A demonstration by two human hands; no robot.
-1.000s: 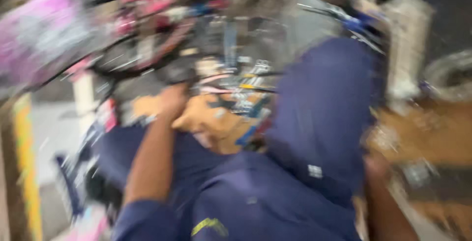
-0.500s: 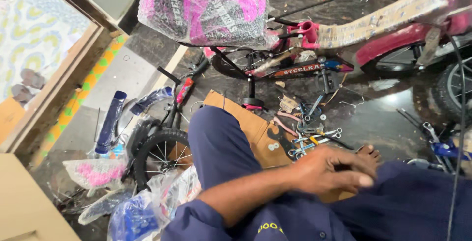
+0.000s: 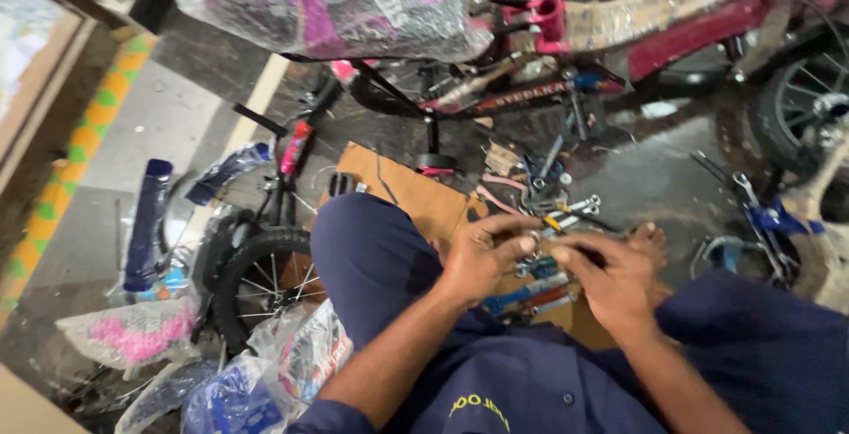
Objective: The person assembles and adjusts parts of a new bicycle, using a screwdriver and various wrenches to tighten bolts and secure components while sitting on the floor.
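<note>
While the small wheel (image 3: 265,275) lies well off to the left, left hand (image 3: 482,253) and right hand (image 3: 610,279) meet, fingers curled round a small metal part (image 3: 531,241) between them, above scattered tools (image 3: 539,288) on cardboard (image 3: 416,191); pink bicycle (image 3: 672,40) beyond.

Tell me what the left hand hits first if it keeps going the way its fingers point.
The left hand points right, toward the right hand. It would likely meet that hand's fingertips first, since they nearly touch over a small part too blurred to name; depth is uncertain.
</note>
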